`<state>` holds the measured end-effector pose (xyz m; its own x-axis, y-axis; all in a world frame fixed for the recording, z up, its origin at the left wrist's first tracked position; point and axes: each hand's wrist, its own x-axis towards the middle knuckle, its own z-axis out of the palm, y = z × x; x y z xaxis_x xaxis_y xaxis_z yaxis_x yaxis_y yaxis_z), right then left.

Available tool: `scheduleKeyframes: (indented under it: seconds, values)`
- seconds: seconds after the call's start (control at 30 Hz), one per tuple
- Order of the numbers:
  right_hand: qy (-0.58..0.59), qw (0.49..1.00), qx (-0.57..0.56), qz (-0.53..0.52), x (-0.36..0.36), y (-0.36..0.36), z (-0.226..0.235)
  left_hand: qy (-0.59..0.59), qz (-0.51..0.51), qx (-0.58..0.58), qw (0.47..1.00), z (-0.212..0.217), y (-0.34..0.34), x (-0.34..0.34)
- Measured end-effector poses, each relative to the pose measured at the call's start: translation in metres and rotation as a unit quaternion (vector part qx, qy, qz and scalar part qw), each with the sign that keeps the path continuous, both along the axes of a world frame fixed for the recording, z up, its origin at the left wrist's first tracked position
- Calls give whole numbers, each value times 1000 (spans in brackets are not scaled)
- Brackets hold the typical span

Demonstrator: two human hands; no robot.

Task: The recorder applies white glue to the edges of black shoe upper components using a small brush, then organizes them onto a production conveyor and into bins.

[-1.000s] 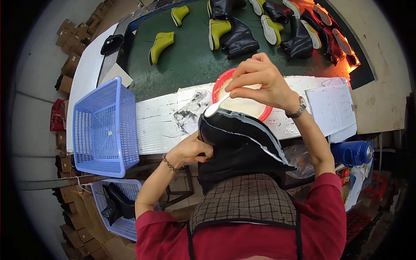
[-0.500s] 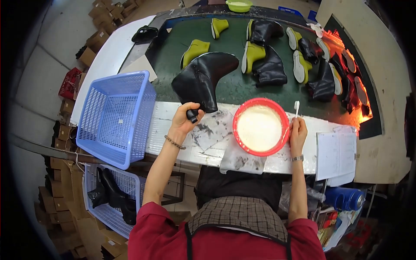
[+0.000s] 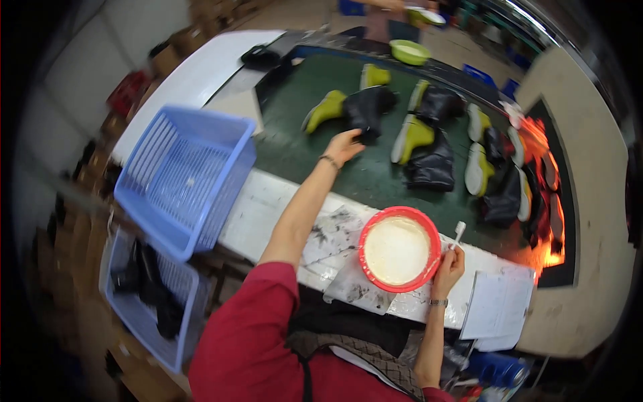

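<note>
My left hand (image 3: pixel 345 147) reaches far over the green belt (image 3: pixel 301 157), its thumb and fingers closed at the near end of a black boot (image 3: pixel 367 110). This boot lies beside a yellow-green sole piece with a pale bottom (image 3: pixel 326 110). In my right hand (image 3: pixel 450 268) is a white toothbrush (image 3: pixel 459 232), bristle end up, held just right of a red bowl (image 3: pixel 437 234). The bowl contains a creamy white liquid (image 3: pixel 396 251). Motion smears the left fingertips a little.
More black boots (image 3: pixel 432 161) and yellow-green sole pieces (image 3: pixel 416 136) lie on the belt, towards an orange-glowing opening (image 3: pixel 552 234). A blue basket (image 3: pixel 181 181) stands left, another (image 3: pixel 144 328) below with black boots. Papers (image 3: pixel 495 305) lie right. Someone stands beyond the far end.
My left hand has carried the black boot forward and laid it on the belt by a sole piece. My right hand still holds the toothbrush by the bowl. The view has turned.
</note>
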<state>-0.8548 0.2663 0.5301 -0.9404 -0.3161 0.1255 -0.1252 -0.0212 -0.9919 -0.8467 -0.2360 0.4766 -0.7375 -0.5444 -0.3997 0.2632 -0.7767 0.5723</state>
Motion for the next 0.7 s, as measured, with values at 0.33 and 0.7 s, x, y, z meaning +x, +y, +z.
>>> scheduleKeyframes:
  seconds: [0.33,0.7]
  values:
    - [92,984,125,-84,-21,33,-17,-37,17,-506,862,237,173,306]
    - [67,991,94,-67,-30,45,-40,-759,-97,-362,532,112,213,748]
